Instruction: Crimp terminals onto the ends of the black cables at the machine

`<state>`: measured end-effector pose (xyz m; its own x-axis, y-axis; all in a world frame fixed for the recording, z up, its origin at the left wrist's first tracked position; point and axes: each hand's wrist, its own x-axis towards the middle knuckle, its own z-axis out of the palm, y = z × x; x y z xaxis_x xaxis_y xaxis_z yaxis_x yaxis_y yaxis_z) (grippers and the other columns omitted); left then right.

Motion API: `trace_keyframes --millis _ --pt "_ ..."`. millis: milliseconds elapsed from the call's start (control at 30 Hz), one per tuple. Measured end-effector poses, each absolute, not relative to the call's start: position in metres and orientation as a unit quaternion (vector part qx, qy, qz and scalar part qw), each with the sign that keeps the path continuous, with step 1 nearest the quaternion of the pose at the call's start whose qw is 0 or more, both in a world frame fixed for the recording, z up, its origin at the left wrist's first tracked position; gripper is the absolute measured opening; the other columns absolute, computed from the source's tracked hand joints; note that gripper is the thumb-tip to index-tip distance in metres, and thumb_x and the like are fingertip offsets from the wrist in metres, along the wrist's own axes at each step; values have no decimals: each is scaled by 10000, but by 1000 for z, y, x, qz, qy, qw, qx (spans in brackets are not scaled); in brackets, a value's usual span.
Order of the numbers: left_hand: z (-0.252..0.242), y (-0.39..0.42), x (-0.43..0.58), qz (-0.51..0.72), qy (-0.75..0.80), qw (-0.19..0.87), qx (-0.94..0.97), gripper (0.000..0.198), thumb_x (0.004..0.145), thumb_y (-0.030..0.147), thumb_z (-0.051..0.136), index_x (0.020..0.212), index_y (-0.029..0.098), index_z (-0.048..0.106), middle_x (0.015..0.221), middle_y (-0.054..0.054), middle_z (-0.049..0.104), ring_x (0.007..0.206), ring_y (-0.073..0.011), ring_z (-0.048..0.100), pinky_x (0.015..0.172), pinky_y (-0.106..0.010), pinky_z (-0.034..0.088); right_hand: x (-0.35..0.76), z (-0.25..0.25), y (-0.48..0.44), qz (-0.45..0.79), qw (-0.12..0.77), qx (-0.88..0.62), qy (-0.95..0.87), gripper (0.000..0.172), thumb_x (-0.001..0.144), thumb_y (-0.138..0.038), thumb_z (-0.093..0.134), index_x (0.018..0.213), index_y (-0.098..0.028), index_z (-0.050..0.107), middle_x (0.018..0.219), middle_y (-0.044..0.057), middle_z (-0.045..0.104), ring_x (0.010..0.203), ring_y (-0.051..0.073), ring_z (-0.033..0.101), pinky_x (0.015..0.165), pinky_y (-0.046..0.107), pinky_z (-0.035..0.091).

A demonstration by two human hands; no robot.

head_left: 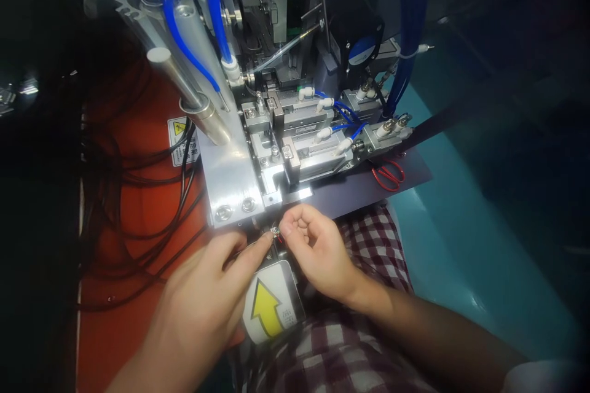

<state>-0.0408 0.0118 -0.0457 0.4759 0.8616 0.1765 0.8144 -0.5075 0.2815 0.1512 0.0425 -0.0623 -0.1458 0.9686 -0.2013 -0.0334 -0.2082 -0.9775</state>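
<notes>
A tiny shiny metal part (275,232) with a thin red strand beside it lies between my two hands, just in front of the machine's front edge. My left hand (203,285) reaches in from the lower left, closed, with a fingertip on this part. From the right comes my right hand (318,249), its thumb and forefinger pinched together close to the part and the red strand. What the right fingertips hold is too small to make out. Below the hands is a white plate with a yellow arrow (266,310).
The machine's metal slide blocks (308,116) with blue air tubes (221,18) rise ahead. Red-handled scissors (388,176) lie on the dark plate (350,193) at right. Black cables (138,233) loop over the orange surface (120,331) at left. A metal post (184,86) stands at left.
</notes>
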Motion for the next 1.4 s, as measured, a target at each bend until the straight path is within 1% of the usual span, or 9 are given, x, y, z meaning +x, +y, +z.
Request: trace_keyframes --millis 167,333,467,633,800,1033,1200,1300,1400 --pt "-42 14 -43 125 470 78 870 473 921 92 439 1344 225 604 976 -48 596 764 -145 614 624 -224 465 151 -62 42 596 422 -504 -461 101 894 -207 586 802 -192 547 643 -40 511 527 92 443 482 230 361" --pt "-39 15 -39 137 481 68 863 432 936 100 431 1293 217 646 962 -49 598 749 -145 608 622 -230 462 150 -62 43 597 428 -498 -460 89 890 -209 586 812 -188 551 657 -35 523 532 90 451 483 226 368" --pt "-41 14 -36 160 482 49 860 392 964 131 408 1249 206 667 923 -47 597 734 -149 602 625 -241 458 149 -61 42 598 435 -498 -452 89 886 -210 587 808 -184 552 675 -26 544 557 92 490 507 221 409" --pt "-46 12 -39 149 499 64 851 437 955 121 396 1301 248 632 956 -46 600 763 -155 604 646 -251 457 148 -60 40 601 432 -498 -451 96 889 -213 593 807 -194 547 682 -25 556 560 94 497 504 224 413" --pt "-43 15 -43 121 466 78 873 486 906 92 462 1348 244 598 980 -44 601 781 -148 620 636 -224 474 149 -60 41 596 424 -510 -453 94 881 -226 615 815 -201 553 696 -19 569 584 105 522 523 234 432" --pt "-41 12 -39 123 500 89 853 524 890 65 415 1344 253 597 986 -51 583 777 -164 594 626 -253 457 149 -57 42 595 409 -532 -442 125 882 -262 603 796 -196 542 656 -32 532 560 102 492 510 236 413" --pt "-41 13 -41 123 475 78 868 492 893 90 427 1341 222 582 999 -56 577 777 -167 598 626 -254 471 150 -58 39 548 397 -555 -485 121 900 -259 612 813 -200 551 649 -44 533 535 92 455 505 240 368" --pt "-41 14 -41 124 488 75 861 505 895 72 416 1341 237 584 992 -50 581 773 -165 604 628 -256 470 154 -59 41 592 387 -542 -453 129 891 -273 628 812 -193 564 652 -37 548 550 95 473 512 233 385" --pt "-41 14 -40 121 482 81 864 533 886 61 426 1351 265 588 973 -38 591 733 -145 599 601 -236 460 158 -58 44 656 374 -513 -409 192 897 -331 636 790 -185 572 637 -37 541 561 97 488 528 230 410"
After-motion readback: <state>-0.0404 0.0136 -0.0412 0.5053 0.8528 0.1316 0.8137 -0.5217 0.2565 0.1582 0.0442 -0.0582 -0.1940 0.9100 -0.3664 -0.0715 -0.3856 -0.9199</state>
